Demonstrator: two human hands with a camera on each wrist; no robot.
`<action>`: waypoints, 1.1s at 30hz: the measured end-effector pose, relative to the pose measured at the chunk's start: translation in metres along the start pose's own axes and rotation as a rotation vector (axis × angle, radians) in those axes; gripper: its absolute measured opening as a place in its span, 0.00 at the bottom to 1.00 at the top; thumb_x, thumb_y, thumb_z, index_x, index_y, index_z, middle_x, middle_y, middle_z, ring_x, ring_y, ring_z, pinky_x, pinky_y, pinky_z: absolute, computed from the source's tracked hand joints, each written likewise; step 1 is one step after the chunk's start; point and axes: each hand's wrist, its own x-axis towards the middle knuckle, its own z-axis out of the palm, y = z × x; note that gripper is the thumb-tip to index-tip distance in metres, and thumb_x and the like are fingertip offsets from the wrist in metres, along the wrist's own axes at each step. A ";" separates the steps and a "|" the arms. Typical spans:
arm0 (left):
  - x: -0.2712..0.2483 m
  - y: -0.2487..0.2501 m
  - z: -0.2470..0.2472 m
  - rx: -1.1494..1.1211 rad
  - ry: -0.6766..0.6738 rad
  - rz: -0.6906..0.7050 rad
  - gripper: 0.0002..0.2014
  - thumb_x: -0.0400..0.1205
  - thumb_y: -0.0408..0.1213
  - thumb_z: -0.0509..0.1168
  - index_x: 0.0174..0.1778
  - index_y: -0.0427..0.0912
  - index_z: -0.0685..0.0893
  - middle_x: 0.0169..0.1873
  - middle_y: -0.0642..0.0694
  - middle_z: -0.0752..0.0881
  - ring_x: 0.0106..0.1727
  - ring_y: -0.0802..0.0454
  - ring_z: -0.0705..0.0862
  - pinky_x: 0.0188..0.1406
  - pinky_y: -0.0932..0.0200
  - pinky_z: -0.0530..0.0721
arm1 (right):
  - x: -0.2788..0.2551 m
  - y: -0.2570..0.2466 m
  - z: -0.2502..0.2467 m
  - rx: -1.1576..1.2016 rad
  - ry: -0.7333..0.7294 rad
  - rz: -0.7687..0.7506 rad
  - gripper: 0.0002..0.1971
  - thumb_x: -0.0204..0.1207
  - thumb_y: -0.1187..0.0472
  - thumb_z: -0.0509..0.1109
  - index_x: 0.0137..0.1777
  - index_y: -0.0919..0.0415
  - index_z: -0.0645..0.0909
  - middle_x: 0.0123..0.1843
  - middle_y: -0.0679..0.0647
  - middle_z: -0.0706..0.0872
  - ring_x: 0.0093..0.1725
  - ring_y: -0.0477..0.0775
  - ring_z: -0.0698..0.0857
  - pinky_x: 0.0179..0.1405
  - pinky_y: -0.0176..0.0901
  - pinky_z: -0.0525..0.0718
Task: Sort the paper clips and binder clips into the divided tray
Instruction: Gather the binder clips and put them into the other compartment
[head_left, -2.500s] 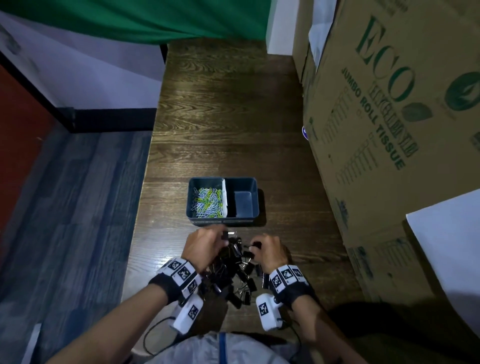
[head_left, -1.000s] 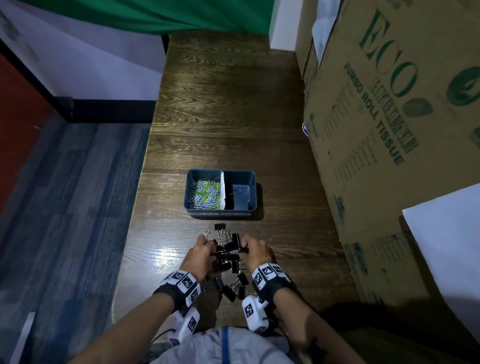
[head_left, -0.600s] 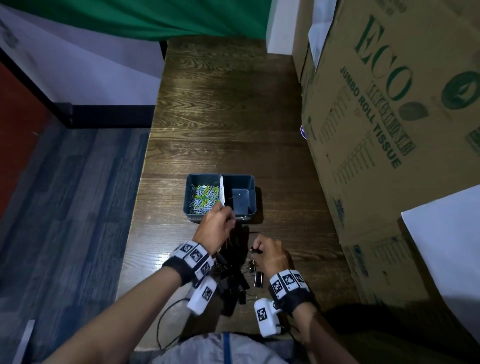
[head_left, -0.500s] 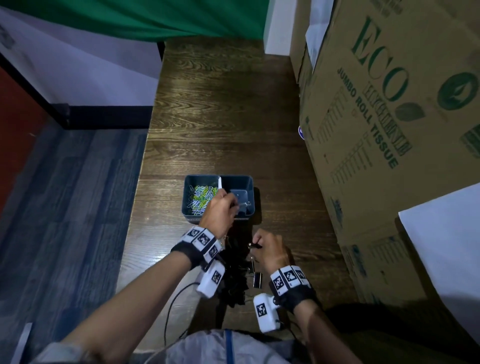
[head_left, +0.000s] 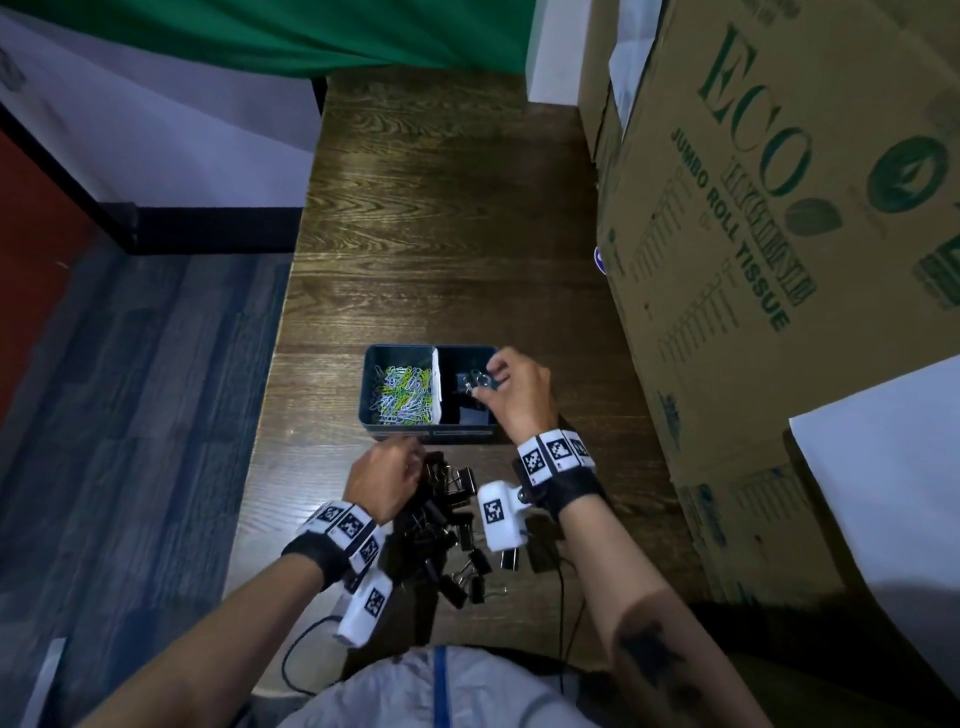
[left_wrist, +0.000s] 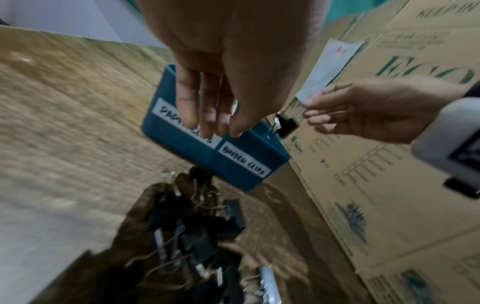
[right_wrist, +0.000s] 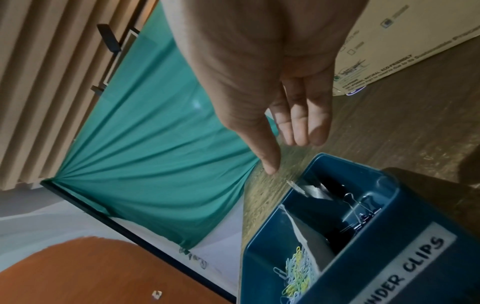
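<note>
The blue divided tray (head_left: 430, 436) stands on the wooden table. Its left compartment holds coloured paper clips (head_left: 404, 391), and its right one, labelled BINDER CLIPS, holds a few binder clips (right_wrist: 361, 207). My right hand (head_left: 488, 384) hovers over the right compartment with its fingers spread and straight (right_wrist: 288, 154). A black binder clip (left_wrist: 285, 125) is dropping from it, blurred in the right wrist view (right_wrist: 310, 189). My left hand (head_left: 410, 453) hangs just above the pile of black binder clips (head_left: 441, 519) in front of the tray, fingers pointing down (left_wrist: 215, 127), holding nothing.
Large cardboard boxes (head_left: 753, 234) wall off the table's right side close to the tray. The table's left edge (head_left: 270, 389) drops to grey carpet. Bare wooden table top (head_left: 441, 208) stretches beyond the tray. Wrist camera cables (head_left: 563, 597) trail near the pile.
The left hand has drawn back from the tray to the pile. The right hand has left the pile, reached over the right compartment and let go of a binder clip.
</note>
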 end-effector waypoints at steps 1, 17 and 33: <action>-0.004 -0.006 0.006 0.036 -0.068 -0.030 0.11 0.83 0.44 0.65 0.60 0.46 0.81 0.57 0.46 0.82 0.56 0.49 0.81 0.41 0.61 0.79 | -0.006 0.002 0.000 -0.006 -0.002 -0.008 0.13 0.67 0.61 0.84 0.47 0.54 0.83 0.43 0.50 0.87 0.41 0.49 0.86 0.37 0.41 0.84; -0.006 -0.002 0.061 0.373 -0.423 0.064 0.56 0.67 0.54 0.79 0.83 0.54 0.49 0.81 0.42 0.52 0.76 0.39 0.60 0.65 0.41 0.80 | -0.122 0.110 0.057 -0.482 -0.637 0.216 0.48 0.59 0.55 0.88 0.73 0.42 0.61 0.75 0.55 0.64 0.67 0.64 0.78 0.59 0.62 0.85; -0.015 -0.012 0.062 0.100 -0.246 0.041 0.26 0.78 0.36 0.69 0.72 0.44 0.71 0.62 0.42 0.79 0.62 0.43 0.76 0.56 0.48 0.81 | -0.111 0.101 0.063 -0.318 -0.433 0.116 0.32 0.70 0.73 0.72 0.64 0.40 0.67 0.60 0.47 0.80 0.56 0.51 0.83 0.54 0.49 0.84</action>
